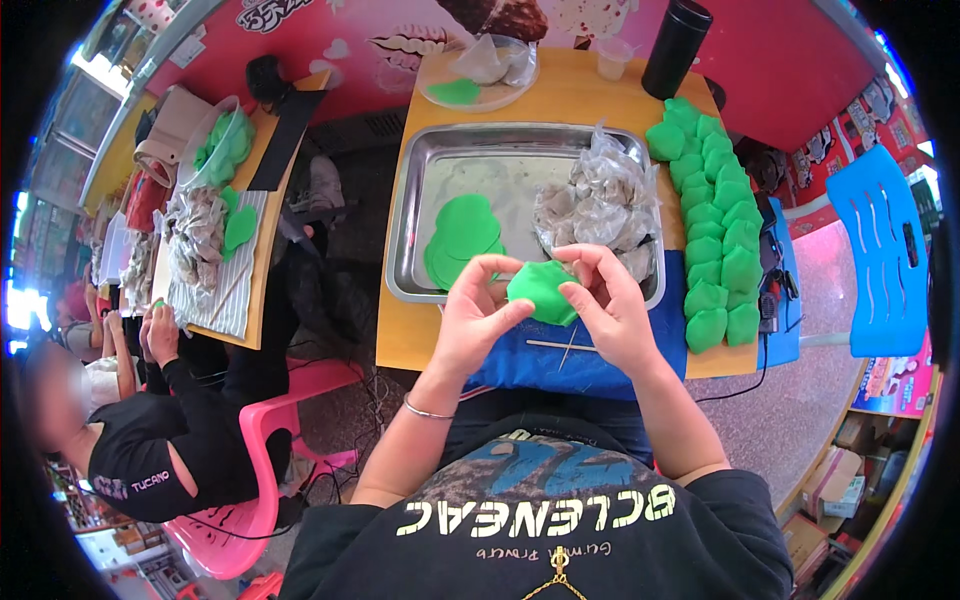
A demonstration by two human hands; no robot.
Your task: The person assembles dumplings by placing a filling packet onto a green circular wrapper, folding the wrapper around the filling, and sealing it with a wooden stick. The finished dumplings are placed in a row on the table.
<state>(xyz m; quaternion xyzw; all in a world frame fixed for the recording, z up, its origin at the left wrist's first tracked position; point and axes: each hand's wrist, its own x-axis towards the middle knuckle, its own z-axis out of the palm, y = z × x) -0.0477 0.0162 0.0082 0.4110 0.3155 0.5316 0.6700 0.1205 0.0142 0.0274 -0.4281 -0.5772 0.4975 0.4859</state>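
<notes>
Above the near edge of a metal tray (405,245) I hold a soft green piece (543,292), folded or cupped. My left hand (474,318) pinches its left side, thumb in front. My right hand (612,312) grips its right side and upper edge; what lies behind the piece is hidden. Inside the tray, several flat green rounds (462,240) overlap at the left. A heap of crumpled greyish-white material with clear plastic (600,200) lies at the right. Below my hands a thin light stick (562,346) rests on a blue cloth (510,365).
Rows of folded green pieces (722,215) line the table's right side. At the back are a clear plate (440,100), a small cup (613,60) and a black bottle (677,48). A co-worker (150,440) sits left; a blue chair (875,250) stands right.
</notes>
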